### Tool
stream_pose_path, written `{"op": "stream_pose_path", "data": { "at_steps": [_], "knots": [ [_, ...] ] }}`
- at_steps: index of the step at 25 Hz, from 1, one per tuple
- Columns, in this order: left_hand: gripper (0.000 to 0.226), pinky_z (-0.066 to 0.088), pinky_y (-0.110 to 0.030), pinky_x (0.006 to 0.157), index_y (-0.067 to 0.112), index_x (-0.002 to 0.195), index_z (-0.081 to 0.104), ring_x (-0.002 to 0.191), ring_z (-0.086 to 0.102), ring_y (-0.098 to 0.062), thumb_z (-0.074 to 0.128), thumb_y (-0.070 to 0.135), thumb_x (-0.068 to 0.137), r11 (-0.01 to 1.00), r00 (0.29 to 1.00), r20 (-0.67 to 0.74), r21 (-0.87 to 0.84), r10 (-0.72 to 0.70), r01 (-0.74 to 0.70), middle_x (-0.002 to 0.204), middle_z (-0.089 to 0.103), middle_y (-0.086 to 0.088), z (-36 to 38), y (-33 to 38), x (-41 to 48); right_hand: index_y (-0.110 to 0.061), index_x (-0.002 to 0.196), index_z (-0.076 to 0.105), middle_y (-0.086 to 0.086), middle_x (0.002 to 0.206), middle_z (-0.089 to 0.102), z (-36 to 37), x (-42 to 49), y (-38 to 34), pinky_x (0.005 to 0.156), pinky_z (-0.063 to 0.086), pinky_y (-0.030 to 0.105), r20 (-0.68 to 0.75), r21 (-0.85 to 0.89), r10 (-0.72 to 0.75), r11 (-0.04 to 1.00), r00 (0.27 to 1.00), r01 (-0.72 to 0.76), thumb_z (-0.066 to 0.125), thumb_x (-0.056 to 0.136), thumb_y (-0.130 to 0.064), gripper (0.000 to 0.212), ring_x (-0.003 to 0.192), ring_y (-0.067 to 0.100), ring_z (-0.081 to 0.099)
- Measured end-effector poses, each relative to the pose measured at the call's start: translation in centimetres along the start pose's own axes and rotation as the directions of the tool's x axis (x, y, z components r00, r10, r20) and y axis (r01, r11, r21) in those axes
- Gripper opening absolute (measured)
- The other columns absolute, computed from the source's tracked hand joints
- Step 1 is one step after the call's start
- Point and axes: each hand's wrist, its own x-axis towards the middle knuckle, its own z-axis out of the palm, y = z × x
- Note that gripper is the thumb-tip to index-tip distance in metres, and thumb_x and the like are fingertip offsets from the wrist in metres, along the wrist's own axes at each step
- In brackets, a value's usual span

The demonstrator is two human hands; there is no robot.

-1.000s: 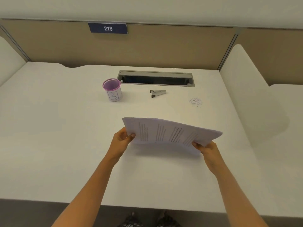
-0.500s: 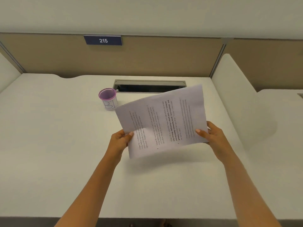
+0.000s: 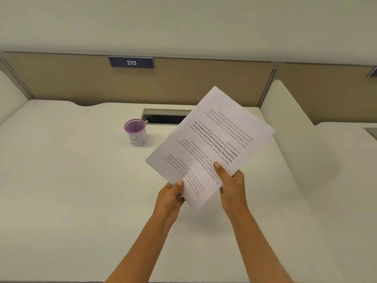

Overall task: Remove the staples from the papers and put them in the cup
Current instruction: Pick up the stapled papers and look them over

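A: What colour are the papers (image 3: 214,139)?

B: White, crossed by lines of grey and black print, with one passage in bold.

A: And the cup (image 3: 135,132)?

B: Its rim and inside are purple. The outer wall is white with dark hand-drawn marks.

A: The counter (image 3: 71,190)?

B: Plain off-white, with no pattern. The dividers (image 3: 285,111) at left and right match it.

A: And at the far side?

B: A tan back panel (image 3: 204,84) carries a navy sign (image 3: 131,62) reading "215" in white. The slot (image 3: 163,112) in the counter has a grey frame and a dark inside.
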Motion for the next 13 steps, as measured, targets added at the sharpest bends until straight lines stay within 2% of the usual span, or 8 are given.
{"op": "stream_pose_path", "data": {
  "at_steps": [3, 5, 7, 9, 10, 11, 13],
  "knots": [
    [0.022, 0.055, -0.033, 0.078, 0.011, 0.113, 0.066, 0.099, 0.069, -0.020, 0.057, 0.009, 0.093, 0.999, 0.999, 0.040, 0.040, -0.017, 0.015, 0.106, 0.075, -0.002, -1.1, 0.2, -0.2, -0.010, 0.115, 0.065, 0.008, 0.110, 0.073, 0.2, 0.4, -0.3, 0.095, 0.052, 0.050, -0.103, -0.093, 0.012, 0.995, 0.995, -0.021, 0.066, 0.089, -0.012, 0.026, 0.102, 0.025, 0.069],
    [0.020, 0.051, -0.037, 0.088, 0.013, 0.109, 0.064, 0.109, 0.064, -0.027, 0.062, 0.011, 0.089, 0.986, 0.996, -0.017, 0.141, 0.090, -0.087, 0.103, 0.073, -0.002, -2.6, 2.4, 0.1, -0.006, 0.113, 0.066, 0.010, 0.107, 0.074, -0.7, 0.9, -1.3, 0.093, 0.053, 0.049, -0.083, -0.182, 0.006, 0.983, 0.997, -0.021, 0.067, 0.089, -0.014, 0.026, 0.099, 0.025, 0.071],
    [0.033, 0.045, -0.040, 0.096, 0.018, 0.116, 0.058, 0.118, 0.059, -0.026, 0.069, 0.019, 0.085, 0.927, 0.971, -0.043, 0.311, 0.235, -0.211, 0.115, 0.069, -0.002, -4.0, 6.1, 0.5, -0.007, 0.112, 0.067, 0.007, 0.106, 0.075, -1.9, 1.4, -2.4, 0.090, 0.056, 0.042, -0.001, -0.281, -0.026, 0.959, 1.000, 0.025, 0.066, 0.090, -0.015, 0.024, 0.097, 0.022, 0.071],
    [0.054, 0.042, -0.040, 0.101, 0.024, 0.128, 0.052, 0.122, 0.057, -0.017, 0.072, 0.036, 0.080, 0.811, 0.946, 0.115, 0.490, 0.304, -0.321, 0.132, 0.062, 0.003, -3.5, 9.9, 0.3, -0.011, 0.113, 0.068, 0.002, 0.108, 0.074, -3.0, 1.7, -3.3, 0.088, 0.057, 0.038, 0.107, -0.349, -0.024, 0.935, 0.994, 0.060, 0.064, 0.091, -0.016, 0.023, 0.099, 0.019, 0.071],
    [0.059, 0.042, -0.039, 0.102, 0.027, 0.131, 0.052, 0.123, 0.056, -0.015, 0.071, 0.044, 0.077, 0.748, 0.933, 0.223, 0.557, 0.284, -0.361, 0.135, 0.059, 0.006, -2.5, 11.2, 0.2, -0.014, 0.113, 0.068, 0.001, 0.109, 0.074, -3.4, 1.9, -3.4, 0.089, 0.056, 0.039, 0.153, -0.370, -0.006, 0.927, 0.988, 0.063, 0.063, 0.091, -0.017, 0.023, 0.101, 0.019, 0.070],
    [0.057, 0.044, -0.039, 0.101, 0.028, 0.130, 0.053, 0.122, 0.057, -0.014, 0.069, 0.046, 0.079, 0.711, 0.915, 0.319, 0.582, 0.248, -0.395, 0.134, 0.061, 0.007, -1.3, 11.8, 0.0, -0.016, 0.113, 0.069, 0.000, 0.110, 0.074, -3.7, 1.9, -3.5, 0.089, 0.055, 0.040, 0.187, -0.382, 0.012, 0.922, 0.982, 0.061, 0.063, 0.091, -0.017, 0.023, 0.102, 0.019, 0.070],
    [0.038, 0.052, -0.039, 0.096, 0.025, 0.125, 0.060, 0.112, 0.065, -0.018, 0.063, 0.033, 0.088, 0.721, 0.878, 0.420, 0.532, 0.230, -0.444, 0.123, 0.068, 0.006, 1.0, 11.5, -0.3, -0.019, 0.111, 0.070, -0.001, 0.110, 0.073, -4.0, 2.0, -3.5, 0.089, 0.055, 0.041, 0.220, -0.392, 0.028, 0.918, 0.975, 0.062, 0.063, 0.091, -0.019, 0.022, 0.102, 0.019, 0.069]
  ]
}}
